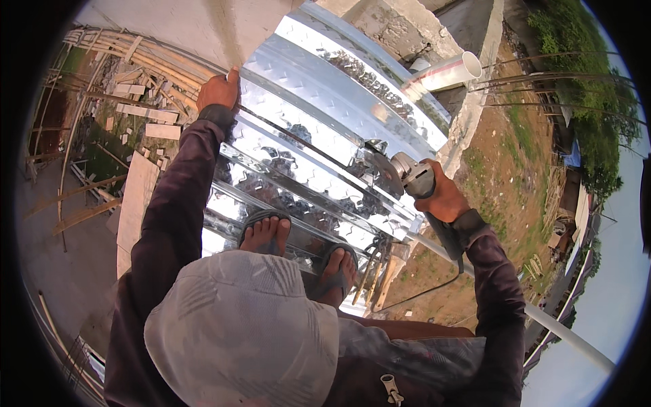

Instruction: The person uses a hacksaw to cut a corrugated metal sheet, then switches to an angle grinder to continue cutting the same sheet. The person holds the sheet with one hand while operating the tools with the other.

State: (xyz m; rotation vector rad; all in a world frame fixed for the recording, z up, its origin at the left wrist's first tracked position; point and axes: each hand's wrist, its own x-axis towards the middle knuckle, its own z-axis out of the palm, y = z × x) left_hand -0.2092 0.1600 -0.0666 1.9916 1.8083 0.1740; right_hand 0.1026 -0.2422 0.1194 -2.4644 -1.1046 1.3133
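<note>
Shiny corrugated metal roofing sheets (pixel 298 81) spread across the middle, with a dark slit line running over one of them. My right hand (pixel 444 195) is closed around the body of an angle grinder (pixel 415 176). The grinder's disc (pixel 383 173) stands at the sheet's surface near its right end; whether it is spinning or touching, I cannot tell. At the sheet's left edge, my left hand (pixel 218 93) grips the rim, with some fingers hidden. From the grinder, a dark cord (pixel 434 283) loops down toward the lower middle.
Two feet in sandals (pixel 266 230) stand on the sheets. Beside them lies a wooden-handled tool (pixel 388 275). A white pipe (pixel 444 73) juts from the broken concrete edge (pixel 468 129) at upper right. Ground lies far below on the right; bamboo poles (pixel 152 57) and boards (pixel 135 197) are at left.
</note>
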